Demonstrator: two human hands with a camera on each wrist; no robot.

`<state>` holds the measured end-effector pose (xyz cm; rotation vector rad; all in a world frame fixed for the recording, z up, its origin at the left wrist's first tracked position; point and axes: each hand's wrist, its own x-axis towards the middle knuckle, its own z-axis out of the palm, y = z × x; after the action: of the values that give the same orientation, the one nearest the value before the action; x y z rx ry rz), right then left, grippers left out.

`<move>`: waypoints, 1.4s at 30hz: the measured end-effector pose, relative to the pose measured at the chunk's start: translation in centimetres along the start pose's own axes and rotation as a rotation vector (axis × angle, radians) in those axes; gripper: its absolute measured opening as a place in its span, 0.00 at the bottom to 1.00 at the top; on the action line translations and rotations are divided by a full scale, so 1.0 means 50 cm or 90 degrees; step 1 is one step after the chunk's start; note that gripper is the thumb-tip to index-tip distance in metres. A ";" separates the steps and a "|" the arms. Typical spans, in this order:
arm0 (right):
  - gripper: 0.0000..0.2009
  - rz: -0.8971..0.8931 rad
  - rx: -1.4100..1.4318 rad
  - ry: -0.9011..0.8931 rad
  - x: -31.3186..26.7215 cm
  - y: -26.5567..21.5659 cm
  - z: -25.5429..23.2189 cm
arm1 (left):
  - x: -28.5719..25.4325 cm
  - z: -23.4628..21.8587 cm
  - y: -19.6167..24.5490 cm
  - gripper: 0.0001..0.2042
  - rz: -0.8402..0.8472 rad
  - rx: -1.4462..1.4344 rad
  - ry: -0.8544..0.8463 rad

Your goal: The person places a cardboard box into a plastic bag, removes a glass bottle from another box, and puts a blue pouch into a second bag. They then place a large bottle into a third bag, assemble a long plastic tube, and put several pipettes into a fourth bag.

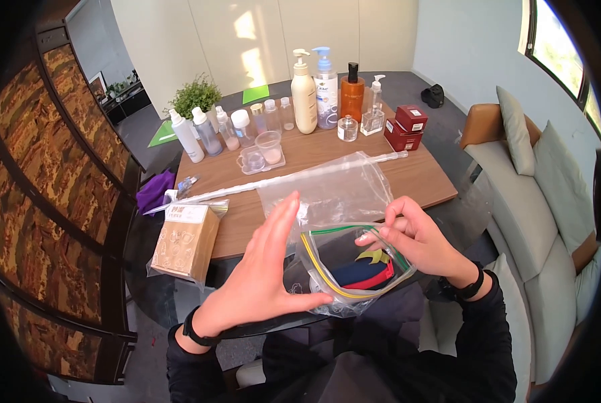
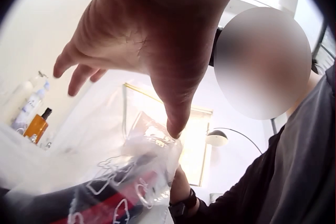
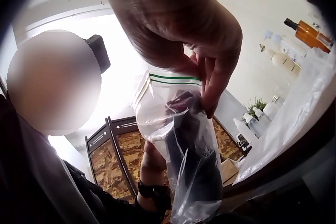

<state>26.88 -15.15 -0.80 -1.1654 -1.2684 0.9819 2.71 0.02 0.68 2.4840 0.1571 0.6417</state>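
Observation:
A clear zip bag (image 1: 312,258) with a yellow and a green seal line stands with its mouth open at the table's near edge. Inside lies a dark navy item (image 1: 351,274) with red edging and a yellow-green piece on top. My left hand (image 1: 253,275) is spread wide, its thumb on the yellow-lined rim and the other fingers raised, straight and apart. With my right hand (image 1: 418,243) I pinch the green-lined rim between thumb and fingers. Printed white outlines show on the bag in the left wrist view. The right wrist view shows the green seal (image 3: 173,79) below my right hand.
Behind the zip bag lies a larger clear plastic bag (image 1: 334,185) with a long white strip (image 1: 246,186). A bagged brown box (image 1: 186,242) stands left. Pump bottles (image 1: 305,101), small bottles (image 1: 208,134) and red boxes (image 1: 404,129) line the wooden table's back.

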 end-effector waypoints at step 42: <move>0.21 -0.106 -0.648 -0.020 -0.003 0.006 -0.006 | -0.020 0.000 -0.049 0.18 -0.058 -0.113 0.042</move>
<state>27.20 -15.29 -1.12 -1.7464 -1.9345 0.1724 1.90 1.82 -1.06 2.2729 0.2265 0.6697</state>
